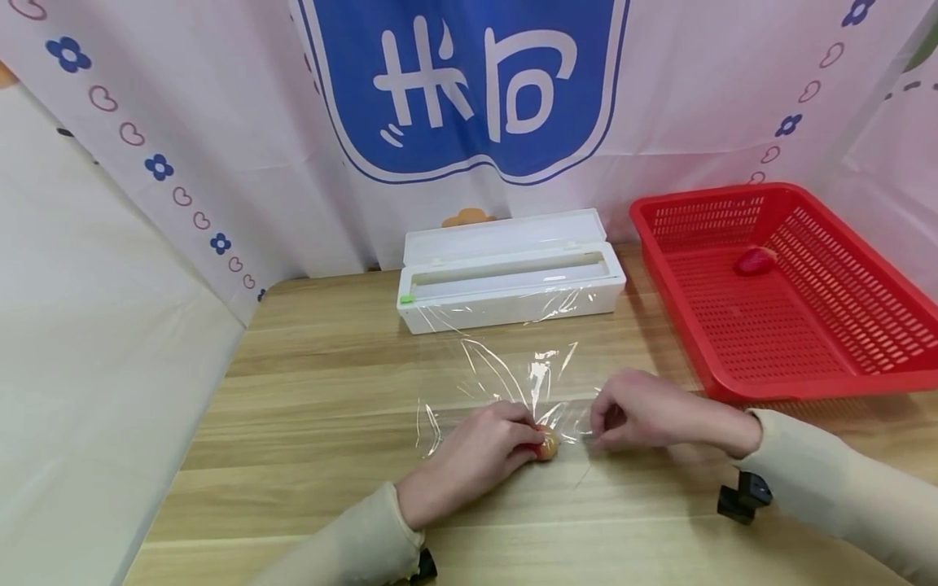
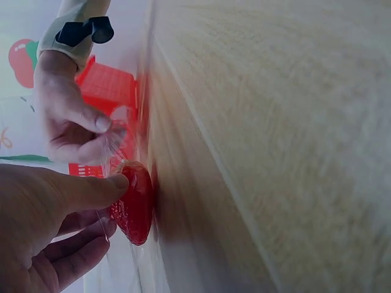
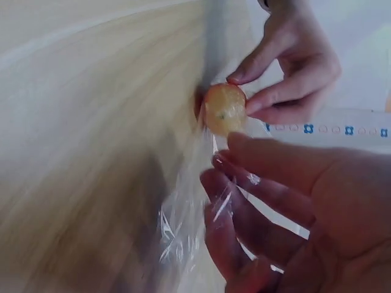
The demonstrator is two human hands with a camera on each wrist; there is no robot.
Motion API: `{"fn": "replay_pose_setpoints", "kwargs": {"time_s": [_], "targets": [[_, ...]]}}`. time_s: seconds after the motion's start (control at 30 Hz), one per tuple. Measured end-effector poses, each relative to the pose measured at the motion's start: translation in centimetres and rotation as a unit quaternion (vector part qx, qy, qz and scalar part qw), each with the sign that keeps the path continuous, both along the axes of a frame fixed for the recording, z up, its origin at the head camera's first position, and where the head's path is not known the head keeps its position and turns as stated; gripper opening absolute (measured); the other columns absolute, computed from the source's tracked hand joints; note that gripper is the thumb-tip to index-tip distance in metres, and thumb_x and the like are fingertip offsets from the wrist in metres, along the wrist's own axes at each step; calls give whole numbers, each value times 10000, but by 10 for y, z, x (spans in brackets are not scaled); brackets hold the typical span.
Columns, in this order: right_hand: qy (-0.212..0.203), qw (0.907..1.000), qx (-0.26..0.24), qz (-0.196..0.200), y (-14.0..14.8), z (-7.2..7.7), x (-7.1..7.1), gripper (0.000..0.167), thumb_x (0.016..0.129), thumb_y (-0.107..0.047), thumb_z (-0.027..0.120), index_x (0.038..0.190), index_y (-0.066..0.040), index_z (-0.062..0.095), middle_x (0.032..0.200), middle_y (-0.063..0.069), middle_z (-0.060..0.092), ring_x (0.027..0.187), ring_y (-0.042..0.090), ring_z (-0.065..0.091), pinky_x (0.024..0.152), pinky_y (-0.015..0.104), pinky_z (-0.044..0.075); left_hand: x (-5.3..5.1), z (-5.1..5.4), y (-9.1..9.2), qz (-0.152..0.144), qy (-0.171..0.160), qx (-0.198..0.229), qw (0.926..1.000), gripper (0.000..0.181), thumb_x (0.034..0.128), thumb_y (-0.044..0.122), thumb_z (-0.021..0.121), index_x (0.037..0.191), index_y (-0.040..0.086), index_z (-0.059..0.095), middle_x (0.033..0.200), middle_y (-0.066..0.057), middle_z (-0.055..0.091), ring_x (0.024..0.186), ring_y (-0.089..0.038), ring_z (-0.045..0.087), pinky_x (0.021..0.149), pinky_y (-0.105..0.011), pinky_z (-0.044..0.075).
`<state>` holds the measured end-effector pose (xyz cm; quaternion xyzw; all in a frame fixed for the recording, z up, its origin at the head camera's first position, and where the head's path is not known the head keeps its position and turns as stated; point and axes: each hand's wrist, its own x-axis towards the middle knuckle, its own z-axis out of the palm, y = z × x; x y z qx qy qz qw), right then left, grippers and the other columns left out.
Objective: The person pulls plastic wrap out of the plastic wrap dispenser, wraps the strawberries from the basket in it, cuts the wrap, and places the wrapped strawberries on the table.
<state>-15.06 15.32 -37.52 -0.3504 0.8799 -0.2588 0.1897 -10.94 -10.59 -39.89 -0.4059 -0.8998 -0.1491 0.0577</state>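
A red strawberry [image 2: 137, 204] with a pale stem end lies on the table under clear plastic wrap [image 1: 538, 378]. My left hand [image 1: 487, 448] pinches it between thumb and fingers, with film around it. The pale end of the strawberry [image 3: 225, 110] faces the right wrist camera. Just to its right, my right hand [image 1: 645, 411] pinches the film with curled fingers. Folds of wrap [image 3: 183, 235] hang by the right fingers in the right wrist view. The sheet runs back to a white wrap dispenser box [image 1: 516, 309], whose lid stands up.
At the right a red plastic basket [image 1: 787, 387] holds another strawberry [image 1: 755, 260]. A printed curtain [image 1: 271, 163] hangs behind the wooden table [image 1: 315, 391]. White sheeting [image 1: 95, 366] borders the table on the left.
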Motion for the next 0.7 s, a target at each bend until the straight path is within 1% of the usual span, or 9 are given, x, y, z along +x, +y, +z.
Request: {"fn": "replay_pose_setpoints", "kwargs": {"time_s": [0.07, 0.13, 0.2, 0.33, 0.43, 0.57, 0.7], "targets": [[-297, 9994, -180, 89, 5, 0, -1, 122, 798, -211, 816, 742, -251, 715, 670, -161, 621, 631, -13, 552, 591, 185, 503, 0, 0, 0, 5, 8, -6, 10000, 121, 865, 231, 760, 978, 201, 790, 970, 78, 706, 919, -55, 653, 864, -179, 550], [-596, 9974, -378, 146, 10, -1, -2, 89, 802, -201, 814, 787, -213, 727, 697, -137, 642, 641, -14, 575, 595, 188, 524, 1, 0, -1, 11, 11, -7, 10000, 123, 866, 221, 759, 981, 194, 790, 981, 75, 707, 933, -60, 657, 878, -186, 550], [-767, 9953, -572, 155, 15, -1, -3, 60, 817, -182, 801, 830, -176, 743, 733, -114, 673, 665, -15, 595, 611, 192, 542, 1, 0, -1, 20, 20, 0, 10000, 122, 867, 220, 757, 981, 192, 791, 989, 70, 710, 947, -66, 659, 890, -188, 549], [-839, 9933, -788, -58, 24, -1, -4, 47, 832, -155, 783, 877, -145, 776, 788, -82, 731, 696, -8, 617, 626, 200, 556, 1, 0, 0, 36, -46, 70, 10000, 121, 868, 213, 758, 981, 189, 792, 977, 77, 704, 938, -55, 654, 881, -174, 548], [-823, 9931, -797, -232, 27, -1, -4, 76, 819, -147, 793, 894, -143, 782, 807, -72, 748, 715, -5, 636, 652, 198, 564, 1, 0, -1, 51, -89, 128, 9999, 115, 869, 212, 759, 976, 186, 794, 957, 87, 696, 919, -41, 650, 863, -159, 546], [-893, 9921, -823, -321, 28, -1, -2, 96, 803, -129, 799, 897, -134, 778, 813, -63, 753, 734, 9, 662, 680, 206, 573, 1, 0, 0, 27, -87, 182, 9998, 106, 869, 223, 760, 965, 192, 795, 941, 93, 689, 901, -32, 645, 847, -147, 543], [-902, 9911, -901, -387, 29, -2, 0, 87, 805, -119, 793, 890, -133, 778, 805, -53, 755, 718, 18, 667, 663, 213, 578, 0, -1, 0, 9, -64, 204, 9998, 118, 868, 229, 761, 976, 193, 794, 957, 84, 698, 919, -38, 648, 862, -145, 541]]}}
